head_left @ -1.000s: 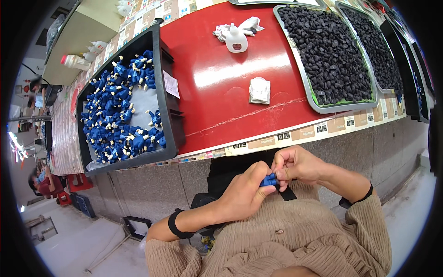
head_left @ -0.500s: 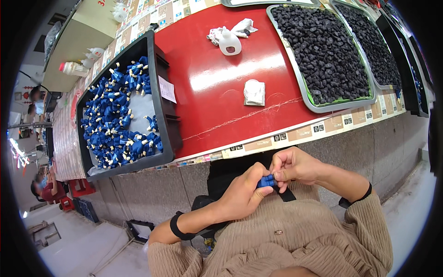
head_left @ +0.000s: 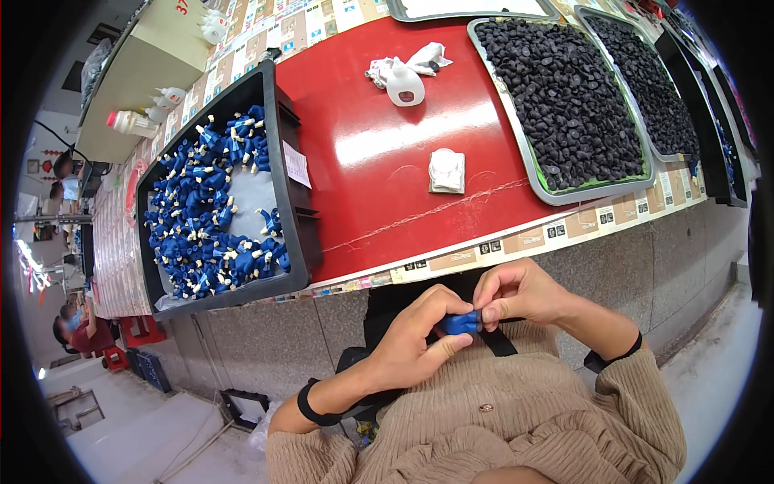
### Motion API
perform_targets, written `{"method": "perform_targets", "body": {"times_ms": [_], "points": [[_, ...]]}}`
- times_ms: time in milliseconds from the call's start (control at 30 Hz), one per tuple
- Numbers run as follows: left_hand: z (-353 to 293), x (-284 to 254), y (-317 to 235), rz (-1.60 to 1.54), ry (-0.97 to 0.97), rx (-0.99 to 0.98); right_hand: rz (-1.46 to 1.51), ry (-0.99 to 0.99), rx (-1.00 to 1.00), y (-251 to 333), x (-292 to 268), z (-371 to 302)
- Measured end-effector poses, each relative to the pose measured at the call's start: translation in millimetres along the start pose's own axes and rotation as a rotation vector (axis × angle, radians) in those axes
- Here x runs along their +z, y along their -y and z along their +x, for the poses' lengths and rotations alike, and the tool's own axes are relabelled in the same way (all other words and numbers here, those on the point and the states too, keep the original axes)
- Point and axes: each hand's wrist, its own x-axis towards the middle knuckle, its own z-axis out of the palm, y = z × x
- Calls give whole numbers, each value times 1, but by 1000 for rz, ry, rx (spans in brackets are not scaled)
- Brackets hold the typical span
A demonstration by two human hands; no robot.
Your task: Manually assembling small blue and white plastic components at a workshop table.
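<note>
My left hand (head_left: pixel 413 337) is closed around a small blue plastic figure part (head_left: pixel 459 325), held just in front of my body below the table edge. The fingertips of my right hand (head_left: pixel 520 294) pinch the right end of this same part. A dark bit shows at that end, too small to make out. To the left on the table, a black crate (head_left: pixel 300 242) holds many similar blue figure parts (head_left: pixel 197 206) with cream-coloured tips. A grey tray (head_left: pixel 556 196) at the right is filled with small black pieces (head_left: pixel 568 105).
On the red tabletop (head_left: pixel 379 214) stand a white squeeze bottle (head_left: pixel 404 85), a crumpled white cloth (head_left: pixel 429 58) and a square white pad (head_left: pixel 447 172). A second tray (head_left: pixel 673 151) of black pieces lies farther right. Another person (head_left: pixel 85 331) sits at the far left.
The blue part has turned in my fingers and shows a rounder side. My left fingers have loosened and spread a little around it. The view has shifted slightly.
</note>
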Motion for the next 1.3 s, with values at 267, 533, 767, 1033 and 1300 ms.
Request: {"method": "perform_targets", "body": {"times_ms": [267,533,767,1033,1300], "points": [[-4,2,1,-564,41,-301,-37,-62,-3,4,3,-3],[-1,2,-3,-688,8,-322,-16,-86,-20,5,9,-2],[1,6,-4,-604,-30,-287,-25,-101,-26,7,6,-4],[6,5,-7,-198,-62,-210,-140,-75,-197,11,7,-8],[9,6,-6,-66,-86,-52,-159,-51,-230,16,8,-9]]}}
